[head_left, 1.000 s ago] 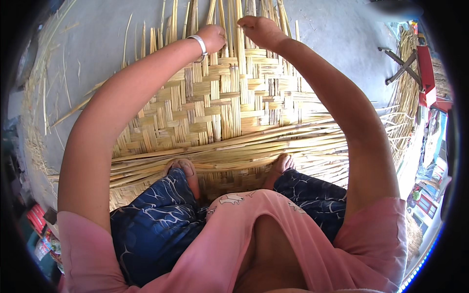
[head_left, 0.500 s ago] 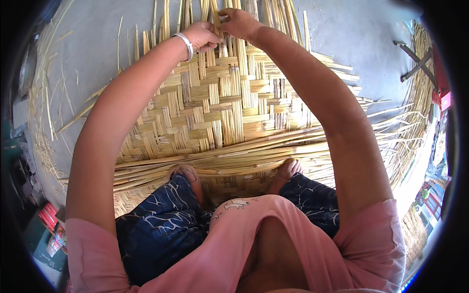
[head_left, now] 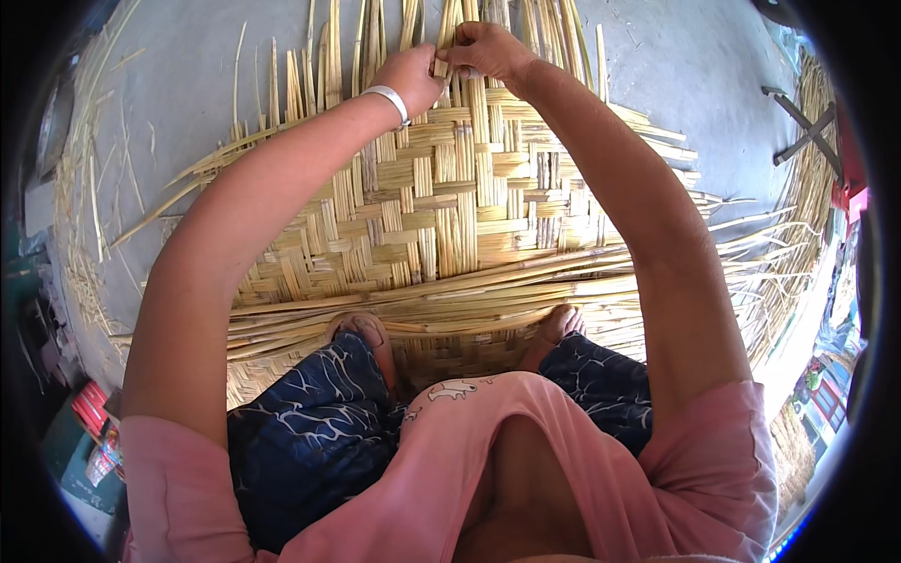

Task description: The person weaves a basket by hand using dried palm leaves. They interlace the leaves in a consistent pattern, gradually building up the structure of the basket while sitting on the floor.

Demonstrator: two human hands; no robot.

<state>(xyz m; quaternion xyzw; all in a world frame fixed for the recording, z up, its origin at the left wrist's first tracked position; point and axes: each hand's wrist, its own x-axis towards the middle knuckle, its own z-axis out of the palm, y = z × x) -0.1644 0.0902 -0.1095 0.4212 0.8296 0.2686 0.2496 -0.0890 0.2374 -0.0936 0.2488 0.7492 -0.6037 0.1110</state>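
Note:
A woven mat (head_left: 441, 202) of pale yellow reed strips spreads in front of me, with loose strip ends (head_left: 554, 33) fanning out at its far edge. Both my hands meet at that far edge. My left hand (head_left: 413, 77), with a silver bangle (head_left: 391, 101) at the wrist, is closed, its fingertips pinching reed strips. My right hand (head_left: 490, 54) grips the strips beside it, thumb and fingers bent round them. Just how many strips each hand holds is hidden by the fingers.
A bundle of long loose reeds (head_left: 450, 300) lies across the mat, just beyond my feet (head_left: 561, 324). More reeds (head_left: 788, 244) are heaped at the right. Dark crossed metal legs (head_left: 805, 131) stand on the grey floor (head_left: 671, 70) at the far right. Stray straws lie at the left.
Both hands have shifted slightly to the right and come closer together at the mat's far edge. The left fingers have curled in more tightly.

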